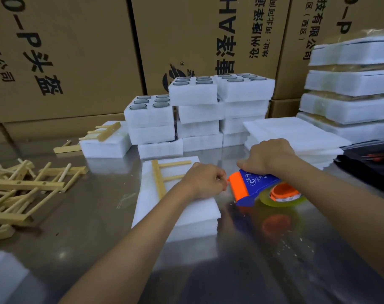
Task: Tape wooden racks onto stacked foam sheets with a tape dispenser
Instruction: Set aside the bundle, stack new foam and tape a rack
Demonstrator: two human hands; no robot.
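On the shiny metal surface, loose wooden racks pile at your left. Your left hand, fingers clenched, rests on the foam stack carrying a rack. Your right hand grips the blue-and-orange tape dispenser. Cardboard cartons wall the back.

Far left cardboard carton: large black "–P头盔", rotated sideways. Far centre carton: "AH", Chinese brand characters, a round logo, a smaller address line beginning "地址". Far right carton: "有限公司", "–P". Near blue-and-orange tape dispenser: white "C" mark, small print unreadable.
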